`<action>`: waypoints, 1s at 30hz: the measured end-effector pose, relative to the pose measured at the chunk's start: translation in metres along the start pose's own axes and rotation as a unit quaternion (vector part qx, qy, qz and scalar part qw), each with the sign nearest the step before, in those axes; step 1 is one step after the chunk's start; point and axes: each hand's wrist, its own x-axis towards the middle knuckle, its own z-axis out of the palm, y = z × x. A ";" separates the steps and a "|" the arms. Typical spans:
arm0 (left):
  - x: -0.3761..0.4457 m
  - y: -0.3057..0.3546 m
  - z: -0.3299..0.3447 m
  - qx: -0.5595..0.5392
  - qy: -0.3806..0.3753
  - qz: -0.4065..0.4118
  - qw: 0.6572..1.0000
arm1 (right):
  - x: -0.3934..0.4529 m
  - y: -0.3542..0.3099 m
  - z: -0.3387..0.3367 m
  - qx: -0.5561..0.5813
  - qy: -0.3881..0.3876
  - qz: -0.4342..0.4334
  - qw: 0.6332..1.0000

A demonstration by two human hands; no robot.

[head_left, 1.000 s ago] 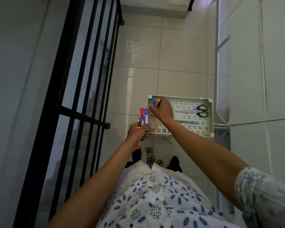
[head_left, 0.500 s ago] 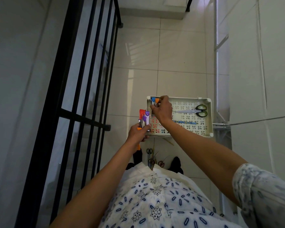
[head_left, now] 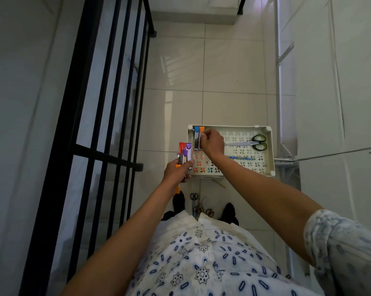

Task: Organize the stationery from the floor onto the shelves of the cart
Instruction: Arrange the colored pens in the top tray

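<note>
The cart's white top tray (head_left: 271, 146) stands in front of me. Two staplers, one blue-tipped and one orange-tipped (head_left: 197, 137), lie in its far left corner. My right hand (head_left: 212, 143) reaches over them, its fingers pinching the orange-tipped one. Just left of the tray, my left hand (head_left: 177, 171) grips a bunch of staplers (head_left: 185, 153) with red, purple and orange parts. Black-handled scissors (head_left: 255, 142) and a blue pen (head_left: 241, 158) lie in the tray's right half.
Several small scissors and pens (head_left: 198, 207) lie on the tiled floor between my feet, below the tray. A black stair railing (head_left: 107, 146) runs along the left. A white wall and frame (head_left: 287, 103) close the right side.
My right hand has slid toward the tray's far left corner with the staplers and now rests beside them. My left hand has kept its bunch in place.
</note>
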 end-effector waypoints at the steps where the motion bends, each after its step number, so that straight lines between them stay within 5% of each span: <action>1: 0.000 0.000 0.000 0.000 0.000 0.002 1.000 | 0.000 0.001 0.000 -0.001 -0.002 -0.001 1.000; 11: 0.004 0.005 0.005 -0.032 -0.005 0.000 0.999 | -0.011 0.018 -0.018 0.096 0.020 0.021 0.995; 16: 0.006 0.006 0.018 -0.036 -0.016 -0.008 0.999 | -0.029 0.033 -0.038 0.204 -0.211 0.049 0.955; 19: 0.007 0.007 0.026 -0.018 -0.033 0.002 0.999 | -0.035 0.041 -0.042 0.241 -0.270 0.058 0.930; 30: 0.010 0.003 0.028 -0.024 -0.023 0.001 0.999 | -0.004 0.035 -0.044 0.193 -0.065 0.119 0.972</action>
